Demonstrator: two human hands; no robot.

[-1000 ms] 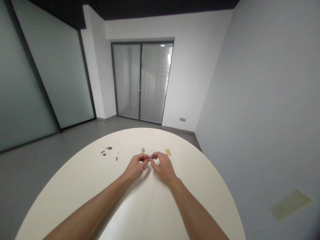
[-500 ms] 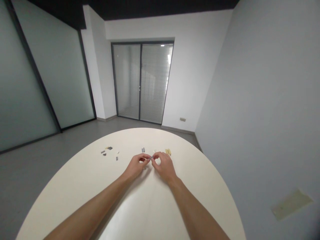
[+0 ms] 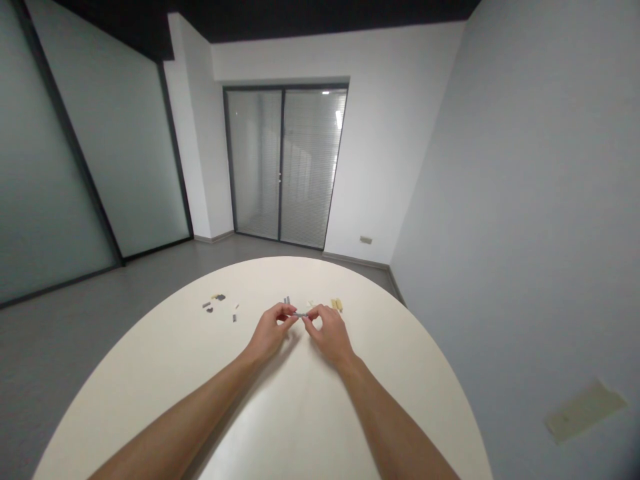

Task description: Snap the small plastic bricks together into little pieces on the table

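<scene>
Between my hands, just above the table, is a small thin grey piece [image 3: 301, 315] that looks like a toy building brick. My left hand [image 3: 271, 329] pinches its left end between thumb and fingers. The right end sits in a pinch of my right hand [image 3: 327, 333]. Fingertips cover both ends, so its full shape is hidden. Right behind my left fingers lie small grey pieces [image 3: 287, 300], partly covered. Beyond my right hand are yellow pieces [image 3: 337, 305] and a few pale pieces [image 3: 310, 303].
The round white table [image 3: 300, 413] fills the foreground. At its left lie several small loose pieces: a dark one [image 3: 221, 297], a grey one [image 3: 235, 318] and a white one [image 3: 237, 306]. A wall [image 3: 525, 200] rises on the right, and a glass door [image 3: 280, 167] stands behind.
My hands have drawn slightly apart, the left one shifting a little left. More of the grey piece shows between the fingertips, now lying nearly level.
</scene>
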